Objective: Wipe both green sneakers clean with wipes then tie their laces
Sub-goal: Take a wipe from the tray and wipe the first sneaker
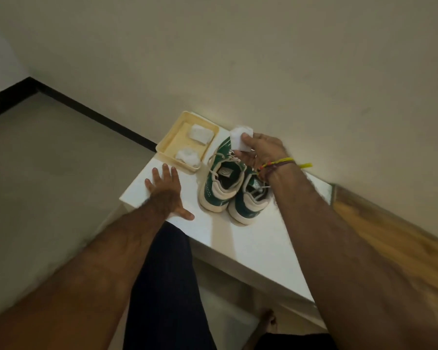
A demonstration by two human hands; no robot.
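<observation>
White tabletop [238, 238] against plain wall, bearing pair of green suede sneakers [219, 183], laces loose, beside cream plastic tray [167, 145] of spare wipes; right hand [261, 150] pinching folded white wipe [239, 138] above toe, seemingly ready to wipe; left hand [166, 193] flat, empty, apparently bracing.

Person's body, head view. Both forearms are bare and hairy, with no sleeves in view. The right wrist carries a stack of thin thread bracelets [276, 164] in yellow, red and dark purple strands; a loose yellow tail [304, 165] projects from them toward 3 o'clock. The left hand [165, 193] wears no ring or band. Dark navy trousers [166, 286] cover the leg, at 6 o'clock. A bare foot [269, 320] shows at about 5 o'clock.
</observation>
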